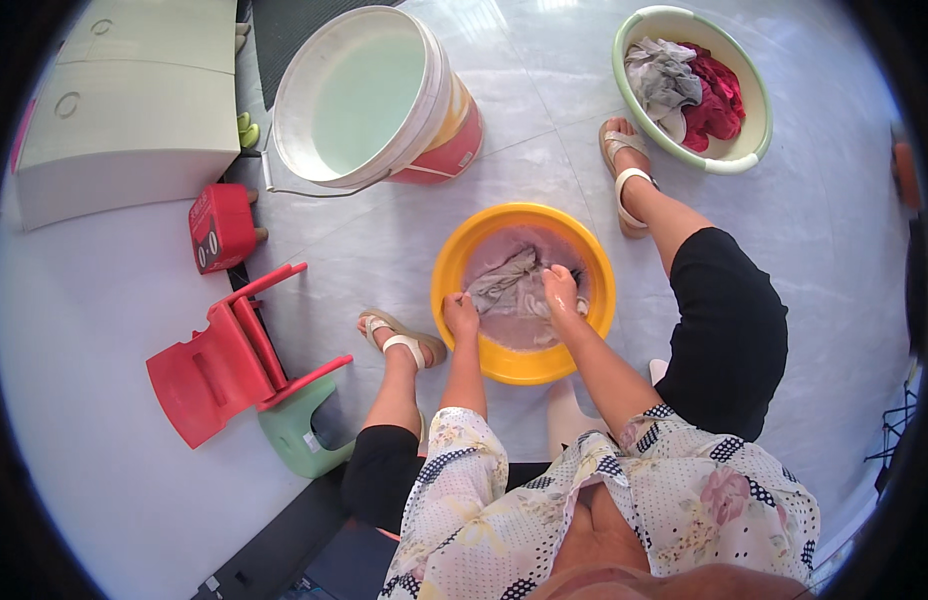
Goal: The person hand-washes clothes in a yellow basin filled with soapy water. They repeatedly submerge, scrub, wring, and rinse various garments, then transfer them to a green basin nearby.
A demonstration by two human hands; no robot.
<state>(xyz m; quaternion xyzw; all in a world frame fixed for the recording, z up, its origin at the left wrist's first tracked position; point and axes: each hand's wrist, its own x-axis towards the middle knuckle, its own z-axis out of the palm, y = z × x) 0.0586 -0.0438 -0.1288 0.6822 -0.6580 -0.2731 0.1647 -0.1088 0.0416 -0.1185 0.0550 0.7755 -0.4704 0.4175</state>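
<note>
On the floor between my feet stands a round yellow plastic basin [520,367] with murky, pinkish water in it. A wet light-grey cloth [509,277] lies bunched in the water, partly under the surface. My left hand [461,311] is closed on the cloth's edge at the basin's left side. At the right, my right hand [560,289] is curled over the wet cloth near a dark patch of fabric. The fingertips of that hand are partly hidden, and its grip looks closed on the cloth.
A large white bucket [434,112] of water stands ahead to the left, its handle hanging down. Ahead right is a green-rimmed basin [764,142] holding grey and red clothes [711,97]. A red plastic chair [216,375], a red stool [223,229] and a white cabinet [133,112] line the left.
</note>
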